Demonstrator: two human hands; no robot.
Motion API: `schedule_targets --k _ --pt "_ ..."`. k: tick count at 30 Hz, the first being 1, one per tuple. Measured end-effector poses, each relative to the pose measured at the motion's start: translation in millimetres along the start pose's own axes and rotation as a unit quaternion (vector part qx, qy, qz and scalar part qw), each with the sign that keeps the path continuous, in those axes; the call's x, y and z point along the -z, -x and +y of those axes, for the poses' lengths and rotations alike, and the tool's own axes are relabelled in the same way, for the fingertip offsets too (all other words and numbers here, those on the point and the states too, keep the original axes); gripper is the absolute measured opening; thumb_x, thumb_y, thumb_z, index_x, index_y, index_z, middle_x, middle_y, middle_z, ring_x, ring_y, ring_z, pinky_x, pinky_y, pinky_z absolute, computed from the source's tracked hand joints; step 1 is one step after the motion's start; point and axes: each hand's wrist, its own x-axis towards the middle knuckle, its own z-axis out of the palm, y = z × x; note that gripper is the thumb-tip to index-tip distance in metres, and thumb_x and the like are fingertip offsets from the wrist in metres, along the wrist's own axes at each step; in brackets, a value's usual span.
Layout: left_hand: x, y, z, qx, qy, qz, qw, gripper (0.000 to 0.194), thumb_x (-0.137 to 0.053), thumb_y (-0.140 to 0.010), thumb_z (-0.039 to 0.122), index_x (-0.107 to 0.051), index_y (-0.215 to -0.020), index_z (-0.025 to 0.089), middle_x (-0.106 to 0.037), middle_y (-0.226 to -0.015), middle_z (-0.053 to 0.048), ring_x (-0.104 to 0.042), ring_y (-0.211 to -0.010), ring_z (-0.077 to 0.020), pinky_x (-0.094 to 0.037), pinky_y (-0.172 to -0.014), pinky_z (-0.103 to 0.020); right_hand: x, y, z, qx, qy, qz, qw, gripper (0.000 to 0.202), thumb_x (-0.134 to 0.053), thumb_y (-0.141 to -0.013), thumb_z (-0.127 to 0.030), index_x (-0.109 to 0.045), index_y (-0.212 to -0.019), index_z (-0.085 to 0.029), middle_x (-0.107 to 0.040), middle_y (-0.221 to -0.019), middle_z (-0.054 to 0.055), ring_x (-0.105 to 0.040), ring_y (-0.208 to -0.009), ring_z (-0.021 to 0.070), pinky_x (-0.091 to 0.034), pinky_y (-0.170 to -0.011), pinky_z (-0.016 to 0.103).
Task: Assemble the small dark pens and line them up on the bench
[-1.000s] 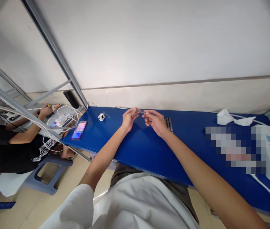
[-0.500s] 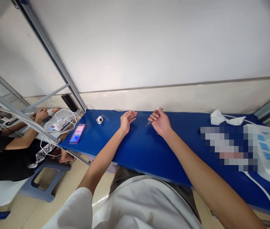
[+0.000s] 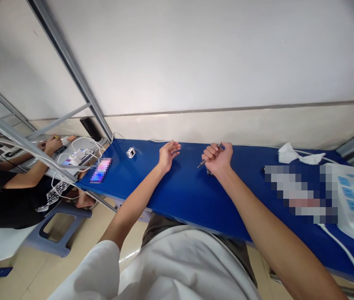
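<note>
My right hand point(image 3: 217, 158) is closed around a slim dark pen point(image 3: 202, 163), its pointed end sticking out to the lower left and its other end by the thumb. On the blue desk point(image 3: 183, 191), a small dark object point(image 3: 208, 171) shows partly from under this hand; its kind is hidden. My left hand point(image 3: 168, 156) hovers over the desk's far edge with fingers loosely bent and a little apart, holding nothing. Left of it on the desk are a small white gadget with a dark face point(image 3: 130, 153) and a phone point(image 3: 101, 170) with a lit, blurred screen.
Crumpled tissue point(image 3: 300, 155) lies at the back right, near a blurred-out item point(image 3: 292, 189) and a white bag with blue print point(image 3: 352, 196). At the left, a co-worker point(image 3: 11, 183) sits beyond a metal frame point(image 3: 67, 62), near a grey stool point(image 3: 58, 229). A wall closes the back.
My right hand has shifted slightly right and turned, its fingers curling tighter round the pen. More of the small dark object shows below it. My left hand has barely moved.
</note>
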Motion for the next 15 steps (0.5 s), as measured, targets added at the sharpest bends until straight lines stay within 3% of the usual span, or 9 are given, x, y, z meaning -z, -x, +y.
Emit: schedule_targets --k 15 --pt "-5.7 5.4 -0.4 0.003 -0.035 -0.027 0.999 0.038 -0.087 -0.087 0.057 -0.079 -0.094 0.021 -0.080 -0.100 -0.010 -0.072 -0.094 -0.0229 -0.051 -0.099 -0.040 -0.9 0.3 3.6 0.025 -0.007 -0.006 1.000 0.050 -0.054 -0.098 -0.061 -0.031 -0.069 -0.027 -0.017 -0.054 -0.007 -0.011 -0.047 0.0134 -0.021 -0.039 0.030"
